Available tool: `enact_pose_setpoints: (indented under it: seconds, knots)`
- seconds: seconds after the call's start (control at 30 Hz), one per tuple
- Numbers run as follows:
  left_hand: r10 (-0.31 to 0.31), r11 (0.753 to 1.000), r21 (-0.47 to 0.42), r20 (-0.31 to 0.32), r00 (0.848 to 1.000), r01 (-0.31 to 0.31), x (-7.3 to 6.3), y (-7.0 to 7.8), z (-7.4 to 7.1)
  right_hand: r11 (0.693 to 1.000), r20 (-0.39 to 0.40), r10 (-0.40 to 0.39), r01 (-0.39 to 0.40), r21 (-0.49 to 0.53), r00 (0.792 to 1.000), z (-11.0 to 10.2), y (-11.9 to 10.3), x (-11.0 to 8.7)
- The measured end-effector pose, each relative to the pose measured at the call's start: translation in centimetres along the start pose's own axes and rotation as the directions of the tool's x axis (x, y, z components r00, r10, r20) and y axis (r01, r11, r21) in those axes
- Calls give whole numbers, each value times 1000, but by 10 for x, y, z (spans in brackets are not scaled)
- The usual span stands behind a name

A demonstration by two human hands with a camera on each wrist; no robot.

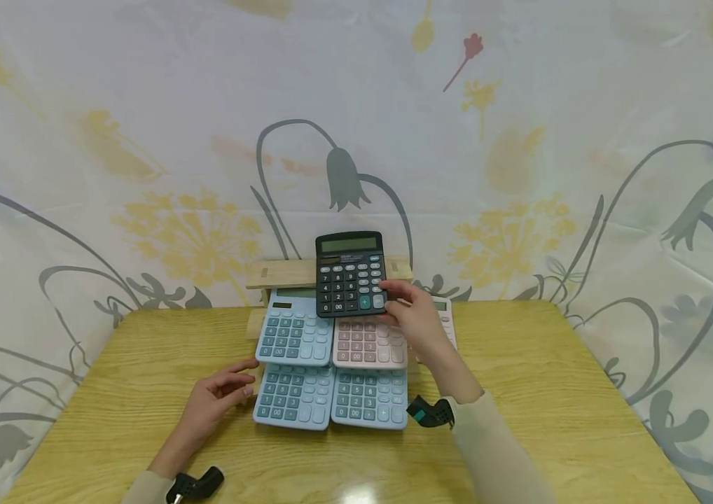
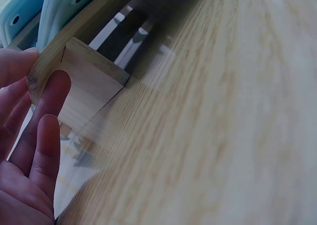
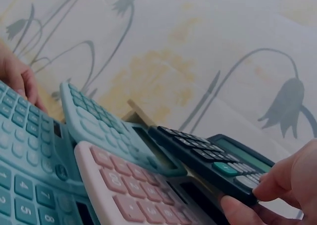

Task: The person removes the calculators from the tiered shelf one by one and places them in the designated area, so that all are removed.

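A black calculator (image 1: pixel 350 273) leans at the back over the top of a wooden display rack (image 1: pixel 281 273). My right hand (image 1: pixel 416 318) pinches its lower right edge, with thumb and fingers at the corner in the right wrist view. Below it a blue calculator (image 1: pixel 293 336) and a pink calculator (image 1: pixel 369 346) overlap two more blue calculators (image 1: pixel 291 402) in the front row. My left hand (image 1: pixel 214 399) is at the rack's left side; in the left wrist view its thumb and fingers hold the edge of a wooden shelf (image 2: pixel 54 56).
A pale pink calculator (image 1: pixel 443 315) shows behind my right hand. The rack stands on a wood-grain table (image 1: pixel 520 392), close to a flower-patterned cloth backdrop (image 1: pixel 192 140). Each wrist wears a small black camera mount (image 1: pixel 199 484).
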State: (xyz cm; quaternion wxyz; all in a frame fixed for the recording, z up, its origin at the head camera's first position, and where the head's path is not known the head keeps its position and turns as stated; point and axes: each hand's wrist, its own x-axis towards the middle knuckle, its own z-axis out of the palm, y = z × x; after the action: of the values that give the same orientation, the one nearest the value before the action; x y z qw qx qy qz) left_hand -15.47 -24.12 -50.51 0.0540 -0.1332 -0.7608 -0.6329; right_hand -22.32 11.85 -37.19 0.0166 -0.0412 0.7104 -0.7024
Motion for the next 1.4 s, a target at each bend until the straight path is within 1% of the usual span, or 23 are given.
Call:
enact_pose_setpoints:
  seconds: [0.17, 0.4, 0.63, 1.0, 1.4]
  knots:
    - [9, 1000, -2, -6, 1000, -9, 0, 0, 0, 1000, -16, -10, 11, 16, 1000, -14, 2, -3]
    - [67, 998, 12, -12, 998, -67, 0, 0, 1, 997, -19, -13, 14, 82, 1000, -34, 3, -7]
    - [63, 998, -4, -12, 998, -63, 0, 2, 2, 999, -41, -3, 5, 33, 999, -54, 5, -10]
    - [60, 998, -5, -2, 998, -60, 0, 2, 1, 1000, -68, -20, 21, 15, 997, -81, 3, -16]
    - [46, 999, -3, -7, 999, -46, 1, 3, 2, 997, -70, -30, 35, 75, 997, -112, 6, -22]
